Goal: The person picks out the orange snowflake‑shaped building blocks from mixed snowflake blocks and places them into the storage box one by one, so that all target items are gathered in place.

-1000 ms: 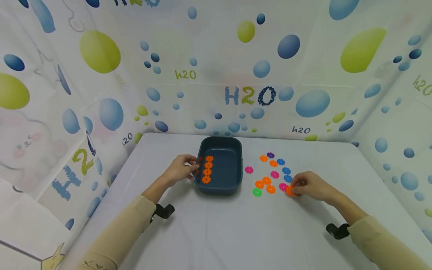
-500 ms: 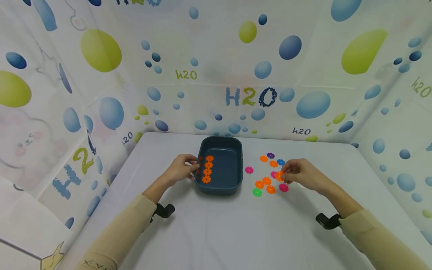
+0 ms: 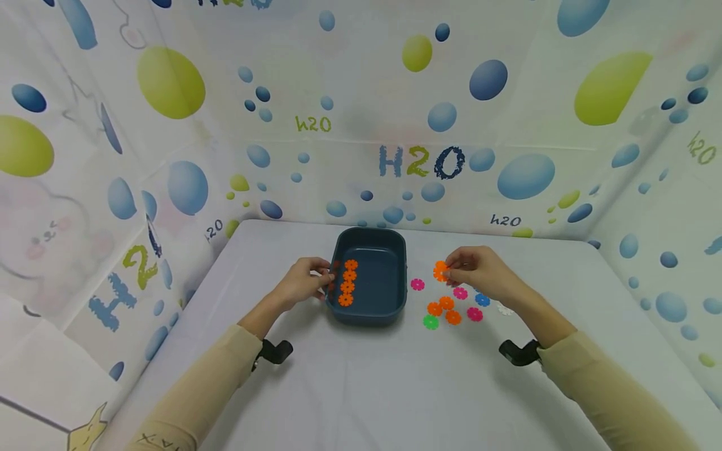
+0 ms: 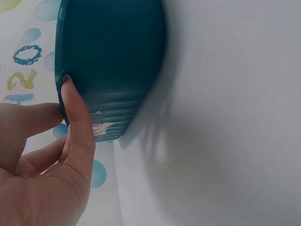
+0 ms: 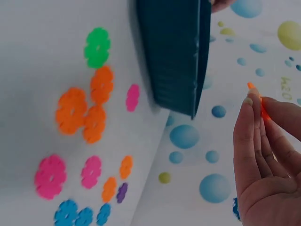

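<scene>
A dark blue-green plastic bin (image 3: 382, 285) stands on the table, with several orange flower-shaped discs (image 3: 348, 287) in a row along its left side. My left hand (image 3: 299, 283) pinches the bin's left rim, thumb and fingers on either side of the wall (image 4: 110, 56). Raised over the table to the right of the bin, my right hand (image 3: 479, 270) pinches one orange flower-shaped disc (image 3: 440, 271) between thumb and fingertips. In the right wrist view this disc (image 5: 265, 113) shows edge-on, mostly covered by the fingers.
Loose flower discs lie right of the bin: a green one (image 3: 431, 322), pink ones (image 3: 475, 314), blue ones (image 3: 482, 299), orange ones (image 3: 453, 317) and a purple one (image 5: 122, 192). A whitish disc (image 3: 505, 309) lies by my right forearm. A patterned curtain (image 3: 338, 175) rises behind the table.
My right hand has lifted the orange disc from the right of the scattered discs and carried it left and away from me. My left hand stays on the bin's rim.
</scene>
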Tool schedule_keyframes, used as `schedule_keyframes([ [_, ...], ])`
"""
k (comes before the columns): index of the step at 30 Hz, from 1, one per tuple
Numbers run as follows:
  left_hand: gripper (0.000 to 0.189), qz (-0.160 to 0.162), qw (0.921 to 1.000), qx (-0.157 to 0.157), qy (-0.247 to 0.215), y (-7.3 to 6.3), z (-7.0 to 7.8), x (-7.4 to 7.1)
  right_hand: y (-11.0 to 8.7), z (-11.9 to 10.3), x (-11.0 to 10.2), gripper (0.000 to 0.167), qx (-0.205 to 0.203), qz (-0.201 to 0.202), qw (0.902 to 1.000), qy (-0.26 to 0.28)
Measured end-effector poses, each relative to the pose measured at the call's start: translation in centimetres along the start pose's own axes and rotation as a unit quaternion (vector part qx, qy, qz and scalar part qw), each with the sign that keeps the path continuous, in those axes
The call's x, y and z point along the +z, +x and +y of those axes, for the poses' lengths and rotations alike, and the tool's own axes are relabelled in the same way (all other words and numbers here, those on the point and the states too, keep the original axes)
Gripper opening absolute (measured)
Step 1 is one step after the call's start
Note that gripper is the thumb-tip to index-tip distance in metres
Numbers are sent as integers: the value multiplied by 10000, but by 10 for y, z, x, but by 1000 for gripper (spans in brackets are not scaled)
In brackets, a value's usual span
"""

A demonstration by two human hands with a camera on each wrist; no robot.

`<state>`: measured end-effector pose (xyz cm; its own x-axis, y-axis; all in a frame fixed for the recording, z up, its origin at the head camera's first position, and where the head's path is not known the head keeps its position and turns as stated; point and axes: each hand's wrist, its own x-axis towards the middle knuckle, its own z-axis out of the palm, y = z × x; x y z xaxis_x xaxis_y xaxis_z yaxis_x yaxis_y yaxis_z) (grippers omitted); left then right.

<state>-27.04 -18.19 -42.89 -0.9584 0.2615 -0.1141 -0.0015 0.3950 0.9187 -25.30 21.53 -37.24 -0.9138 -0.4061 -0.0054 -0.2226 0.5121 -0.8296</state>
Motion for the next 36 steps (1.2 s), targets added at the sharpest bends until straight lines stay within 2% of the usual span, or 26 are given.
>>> schedule_keyframes([
  [9,37,-5,10000,-32,-16,-2,0,0,22,-23,21,19,-263,38,9996,103],
  [20,35,-33,9999,-120,52,-4,-2,-2,54,-50,45,18,-275,-70,9987,421],
  [27,36,-119,9999,-71,63,-5,-1,-4,76,-69,58,18,-308,-15,9986,437],
  [31,37,-144,9999,-67,51,-6,0,-5,96,-71,66,17,-146,114,9990,395],
  [36,38,-137,9999,-73,24,-6,1,-5,123,-66,73,16,160,199,9997,-20],
])
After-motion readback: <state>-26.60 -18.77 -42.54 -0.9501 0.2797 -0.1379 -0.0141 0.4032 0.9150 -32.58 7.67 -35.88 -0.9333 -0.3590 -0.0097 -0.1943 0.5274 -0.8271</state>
